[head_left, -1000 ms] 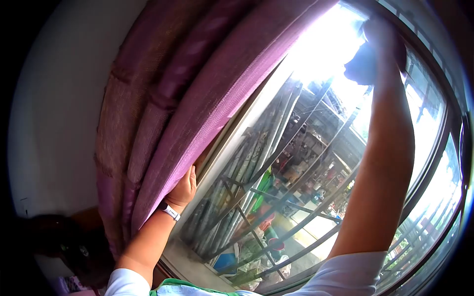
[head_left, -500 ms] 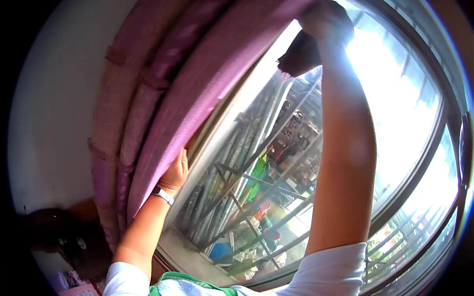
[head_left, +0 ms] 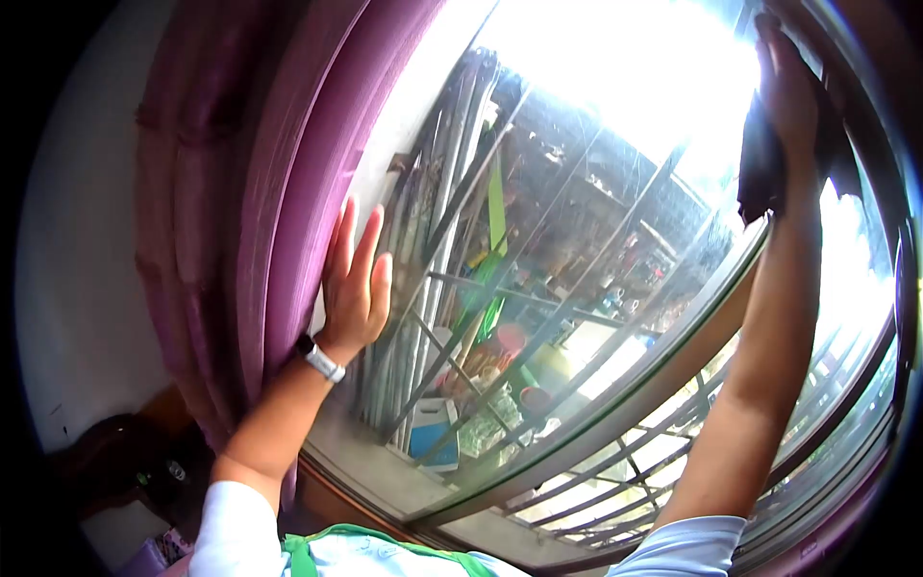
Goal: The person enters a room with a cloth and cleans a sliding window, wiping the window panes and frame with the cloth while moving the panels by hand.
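My left hand [head_left: 354, 293] is raised with its fingers spread, beside the edge of the purple curtain [head_left: 303, 173]. Whether it touches the curtain or the window frame I cannot tell. A watch with a pale band [head_left: 324, 362] is on that wrist. High on the right, my right hand [head_left: 790, 106] presses a dark cloth [head_left: 760, 168] against the window [head_left: 567, 240], near the upright frame between the panes. The cloth hangs down on both sides of the hand, and glare washes out the glass around it.
Beyond the glass are metal bars [head_left: 577, 314], leaning poles [head_left: 447, 212], a blue and white container [head_left: 433, 435] and a reddish bucket [head_left: 507, 338]. A sill [head_left: 361, 471] runs below the window. Dark carved furniture [head_left: 120, 462] stands at the lower left.
My right hand has carried the dark cloth rightward across the glass, away from the curtain. The left hand has risen slightly and its fingers have spread. The curtain sits further left in view.
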